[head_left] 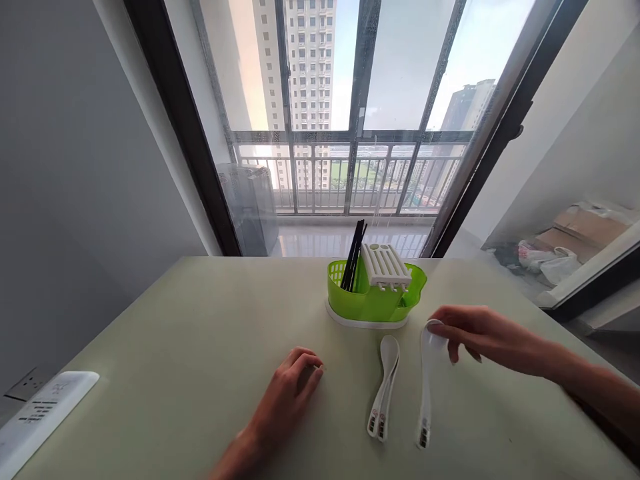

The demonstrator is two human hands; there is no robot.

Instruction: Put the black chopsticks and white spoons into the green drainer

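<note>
Right hand (464, 332) half open, thumb and fingertips pinched lightly at the bowl of a single white, glossy, long-handled spoon (426, 393); other fingers loosely bent. Spoon is at the right on the pale greenish, smooth counter (210, 347), bowl away from the person, handle end with dark printed marks towards them. Can't tell whether the bowl is lifted or lying flat.

Left hand (295, 383) rests near the middle of the counter, fingers loosely curled, nothing held, apart from everything else.

Between the hands: two matching white spoons (387, 377), one partly over the other, same direction, untouched. Behind them stands a bright green plastic utensil caddy (373, 307) with a white base and a white slotted rack (387, 265) on top. Thin black chopsticks (353, 257) lean in its left compartment; no spoon visible in it. White power strip (50, 408) at far left.

Step in hand looks like gripping or positioning the lone spoon by its bowl. Next move seems to call for a secure pinch on that slick curved rim, keeping the long handle clear of the neighbouring pair. Left hand is free to steady.
</note>
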